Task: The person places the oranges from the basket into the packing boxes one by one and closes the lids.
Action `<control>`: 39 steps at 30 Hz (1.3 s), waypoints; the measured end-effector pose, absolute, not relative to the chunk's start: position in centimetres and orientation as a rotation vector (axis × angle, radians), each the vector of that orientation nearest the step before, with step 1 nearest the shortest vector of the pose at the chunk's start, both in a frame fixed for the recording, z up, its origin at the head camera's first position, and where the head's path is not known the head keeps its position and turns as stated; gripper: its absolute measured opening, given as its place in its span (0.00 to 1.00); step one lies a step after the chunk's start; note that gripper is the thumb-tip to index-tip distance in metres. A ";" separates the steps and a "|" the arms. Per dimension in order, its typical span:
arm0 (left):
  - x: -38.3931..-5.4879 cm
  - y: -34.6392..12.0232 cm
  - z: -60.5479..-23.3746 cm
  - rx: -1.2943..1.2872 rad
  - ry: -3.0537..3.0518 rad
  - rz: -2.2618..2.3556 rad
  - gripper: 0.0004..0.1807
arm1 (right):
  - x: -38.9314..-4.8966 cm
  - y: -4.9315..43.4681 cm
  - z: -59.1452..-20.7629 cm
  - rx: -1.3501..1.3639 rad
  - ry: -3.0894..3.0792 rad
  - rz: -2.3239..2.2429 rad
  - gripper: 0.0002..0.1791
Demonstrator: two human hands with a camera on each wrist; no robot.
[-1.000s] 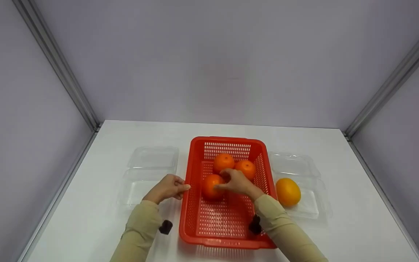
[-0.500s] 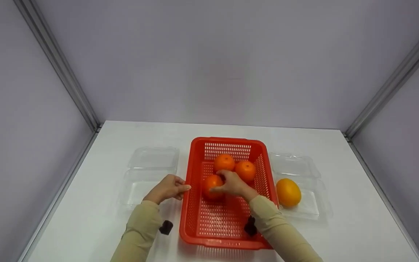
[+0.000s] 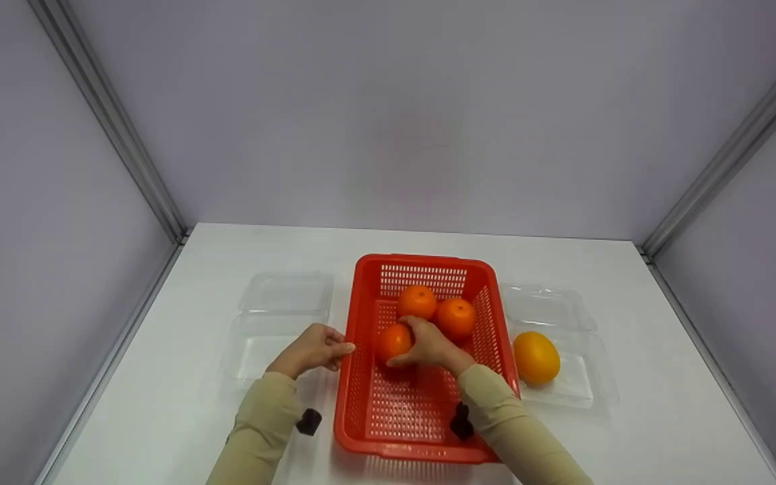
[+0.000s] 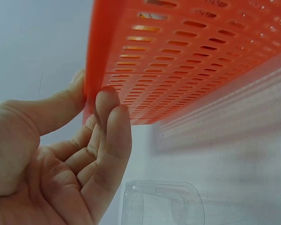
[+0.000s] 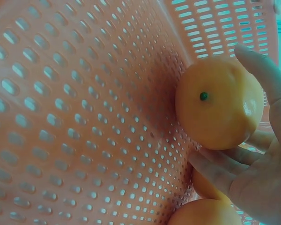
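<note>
A red perforated plastic basket [image 3: 415, 411] stands in the middle of the table with several oranges in it. My left hand [image 3: 315, 348] pinches its left rim; in the left wrist view thumb and fingers [image 4: 114, 126] lie on either side of that rim. Inside the basket my right hand [image 3: 428, 345] grips the nearest orange [image 3: 392, 342] from its right side. The right wrist view has the thumb on one side of this orange [image 5: 215, 105] and the fingers on the other. Behind it two oranges, one at left [image 3: 417, 301] and one at right [image 3: 456, 318], sit close together.
An open clear plastic clamshell box [image 3: 280, 330] lies left of the basket. Another clear box [image 3: 573, 377] lies to the right, with a yellower orange [image 3: 536, 358] in its near half. Pale walls enclose the white table [image 3: 657, 350] behind and at both sides.
My right hand has shifted a little left and closed round the nearest orange, which looks nearly in the same place. The left hand keeps its hold on the rim.
</note>
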State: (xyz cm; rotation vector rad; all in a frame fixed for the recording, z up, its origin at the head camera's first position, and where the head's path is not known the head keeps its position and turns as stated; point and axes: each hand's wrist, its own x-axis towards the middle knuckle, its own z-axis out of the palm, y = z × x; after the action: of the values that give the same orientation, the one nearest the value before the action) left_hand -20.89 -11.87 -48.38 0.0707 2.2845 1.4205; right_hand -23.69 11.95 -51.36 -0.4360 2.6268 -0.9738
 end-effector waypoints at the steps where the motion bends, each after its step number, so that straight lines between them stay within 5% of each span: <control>1: -20.9 -11.9 -48.4 0.083 2.283 1.419 0.15 | -23.7 11.9 -51.4 -0.447 2.629 -0.972 0.45; 39: -20.7 -11.8 -48.4 0.091 2.277 1.420 0.14 | -23.1 11.3 -52.1 -0.436 2.697 -0.977 0.47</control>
State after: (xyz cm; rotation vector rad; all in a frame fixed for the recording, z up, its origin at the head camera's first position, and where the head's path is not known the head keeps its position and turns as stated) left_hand -20.70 -11.84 -48.39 0.0911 2.2775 1.4203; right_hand -23.10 11.27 -52.06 -0.4361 2.6968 -0.9766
